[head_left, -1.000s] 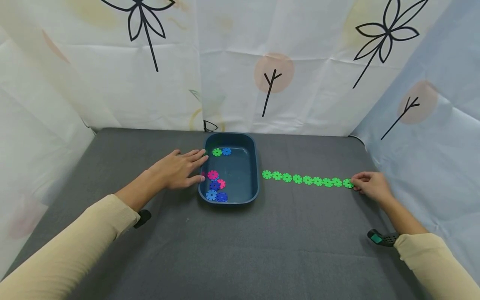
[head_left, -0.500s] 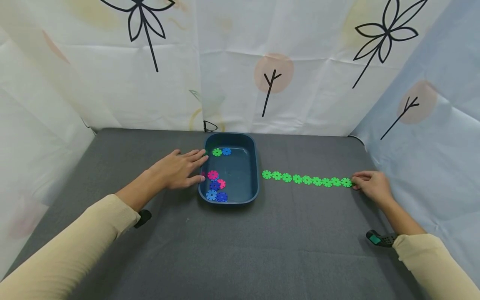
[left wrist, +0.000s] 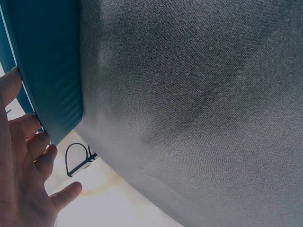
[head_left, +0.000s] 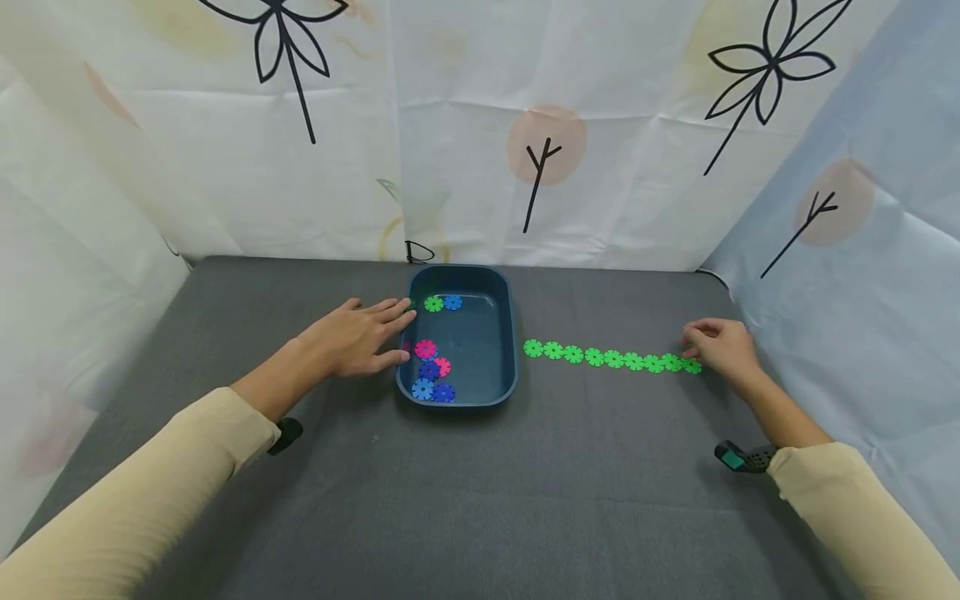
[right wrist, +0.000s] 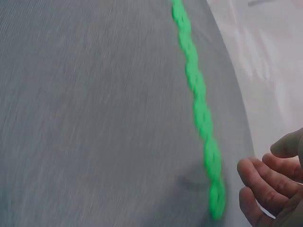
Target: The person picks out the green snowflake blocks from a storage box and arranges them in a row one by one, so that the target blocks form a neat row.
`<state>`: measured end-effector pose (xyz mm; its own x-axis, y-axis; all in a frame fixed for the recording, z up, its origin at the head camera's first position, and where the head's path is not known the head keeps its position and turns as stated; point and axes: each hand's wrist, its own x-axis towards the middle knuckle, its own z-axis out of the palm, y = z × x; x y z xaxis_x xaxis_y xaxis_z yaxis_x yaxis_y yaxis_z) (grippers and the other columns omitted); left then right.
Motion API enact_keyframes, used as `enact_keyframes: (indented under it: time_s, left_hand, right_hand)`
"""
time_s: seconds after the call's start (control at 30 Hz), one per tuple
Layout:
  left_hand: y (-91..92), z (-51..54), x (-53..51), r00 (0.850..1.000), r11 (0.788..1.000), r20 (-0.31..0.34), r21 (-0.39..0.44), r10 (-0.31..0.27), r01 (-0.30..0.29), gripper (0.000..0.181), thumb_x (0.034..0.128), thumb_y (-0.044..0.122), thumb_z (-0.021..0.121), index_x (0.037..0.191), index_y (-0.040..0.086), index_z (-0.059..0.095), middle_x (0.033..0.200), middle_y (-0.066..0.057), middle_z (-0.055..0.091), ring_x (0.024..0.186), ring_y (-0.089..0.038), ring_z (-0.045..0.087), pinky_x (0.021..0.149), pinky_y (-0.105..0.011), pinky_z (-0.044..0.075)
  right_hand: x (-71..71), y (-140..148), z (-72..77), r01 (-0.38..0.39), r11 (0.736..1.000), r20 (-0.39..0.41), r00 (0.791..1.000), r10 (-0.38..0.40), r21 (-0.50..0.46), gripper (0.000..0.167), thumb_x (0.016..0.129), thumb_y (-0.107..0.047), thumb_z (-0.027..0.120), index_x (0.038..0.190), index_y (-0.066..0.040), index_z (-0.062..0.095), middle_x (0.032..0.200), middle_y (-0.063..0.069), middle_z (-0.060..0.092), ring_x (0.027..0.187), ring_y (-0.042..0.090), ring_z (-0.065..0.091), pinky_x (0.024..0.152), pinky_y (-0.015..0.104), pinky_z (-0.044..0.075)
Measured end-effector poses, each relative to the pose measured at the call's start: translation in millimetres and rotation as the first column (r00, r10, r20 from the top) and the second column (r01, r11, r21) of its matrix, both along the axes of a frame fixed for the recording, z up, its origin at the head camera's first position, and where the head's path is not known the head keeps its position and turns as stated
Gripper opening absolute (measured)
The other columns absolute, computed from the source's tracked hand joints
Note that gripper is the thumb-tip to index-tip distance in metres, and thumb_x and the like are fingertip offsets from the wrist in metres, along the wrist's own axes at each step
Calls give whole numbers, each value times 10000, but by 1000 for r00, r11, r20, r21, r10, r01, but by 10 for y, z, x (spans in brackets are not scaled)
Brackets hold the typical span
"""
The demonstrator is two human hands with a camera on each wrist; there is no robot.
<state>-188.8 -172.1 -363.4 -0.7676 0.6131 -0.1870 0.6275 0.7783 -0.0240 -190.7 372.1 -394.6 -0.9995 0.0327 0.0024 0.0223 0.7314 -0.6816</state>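
My left hand point(head_left: 356, 342) lies with fingers stretched out on the left rim of a dark blue tray point(head_left: 483, 342). In the left wrist view its fingertips touch the tray wall point(left wrist: 52, 71). To the tray's right, several green notched, flower-shaped discs point(head_left: 613, 359) form one joined row on the cloth. Just above the row's right end hovers my right hand point(head_left: 723, 348), holding nothing. The right wrist view shows its fingers loosely bent and apart from the green row point(right wrist: 202, 116).
Inside the tray lie a green disc point(head_left: 433, 304), a blue disc point(head_left: 453, 302), a pink disc point(head_left: 425, 349) and several more blue and pink ones along its left side. A patterned curtain point(head_left: 465, 183) hangs behind the grey cloth-covered table point(head_left: 480, 500).
My right hand has let go of the row's last green disc and moved up and slightly left. Before that, the row shifted a little left. The left hand and tray keep their place.
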Motion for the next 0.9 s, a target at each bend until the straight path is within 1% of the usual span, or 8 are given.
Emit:
enact_keyframes:
  time_s: [0.1, 0.23, 0.3, 0.37, 0.5, 0.63, 0.8, 0.9]
  left_hand:
    - [1, -3, -2, 1000, 1000, 3, -1, -1, 1, 724, 1019, 509, 473, 1552, 42, 324, 1608, -177, 272, 1473, -343, 281, 1103, -656, 275]
    - [-2, -8, -3, 1000, 1000, 4, -3, -1, 1, 723, 1019, 506, 475, 1552, 43, 323, 1608, -178, 270, 1472, -343, 281, 1101, -657, 276]
    - [-8, -8, -5, 1000, 1000, 5, -5, 0, 0, 724, 1019, 507, 474, 1554, 45, 320, 1610, -175, 266, 1474, -341, 278, 1103, -658, 273]
    - [-11, -6, -8, 1000, 1000, 5, -7, 0, 0, 728, 1019, 512, 472, 1556, 46, 316, 1612, -172, 263, 1475, -339, 275, 1103, -658, 272]
    - [2, 2, -13, 1000, 1000, 0, -6, -4, 4, 726, 1018, 505, 479, 1552, 40, 322, 1608, -179, 270, 1472, -347, 280, 1098, -662, 277]
    - [20, 14, -11, 1000, 1000, -1, -11, 0, 0, 726, 1013, 504, 489, 1547, 37, 333, 1603, -182, 281, 1468, -351, 288, 1097, -662, 278]
    - [27, 21, -6, 1000, 1000, -5, -17, 4, -4, 718, 1013, 500, 491, 1543, 36, 345, 1599, -186, 290, 1466, -352, 292, 1097, -658, 283]
    - [25, 20, -4, 1000, 1000, -1, -20, 5, -5, 725, 1012, 509, 488, 1544, 38, 342, 1602, -183, 285, 1469, -349, 287, 1100, -656, 281]
  right_hand:
    - [-56, -205, 80, -50, 999, 21, 998, 51, -15, 383, 1043, -206, 504, 1190, 126, 624, 1038, 285, 699, 695, 145, 719, 596, 292, 557]
    - [-151, -506, 148, -136, 990, 3, 991, 136, 32, 339, 1037, -164, 498, 1183, 108, 638, 1037, 284, 699, 731, 265, 722, 630, 312, 543]
    - [-212, -664, 166, -179, 982, -4, 984, 180, 59, 323, 1030, -149, 507, 1186, 99, 642, 1037, 276, 702, 754, 311, 719, 651, 316, 530]
    - [-273, -829, 188, -221, 973, -2, 975, 221, 69, 309, 1026, -136, 521, 1193, 95, 640, 1043, 271, 702, 785, 349, 713, 690, 351, 532]
    - [-380, -1155, 262, -298, 953, -9, 954, 298, 49, 289, 1028, -127, 537, 1206, 79, 634, 1054, 264, 695, 865, 394, 689, 764, 440, 529]
    - [-460, -1515, 358, -363, 932, -6, 932, 363, -11, 283, 1031, -135, 544, 1230, 50, 624, 1100, 264, 679, 951, 401, 673, 830, 486, 514]
    - [-502, -1957, 460, -421, 905, -37, 907, 420, -56, 298, 1022, -142, 552, 1266, 19, 614, 1209, 222, 652, 1077, 353, 640, 920, 475, 495]
    - [-518, -2174, 489, -464, 883, -53, 885, 462, -63, 321, 1018, -140, 545, 1285, 29, 603, 1243, 196, 638, 1112, 341, 627, 950, 462, 494]
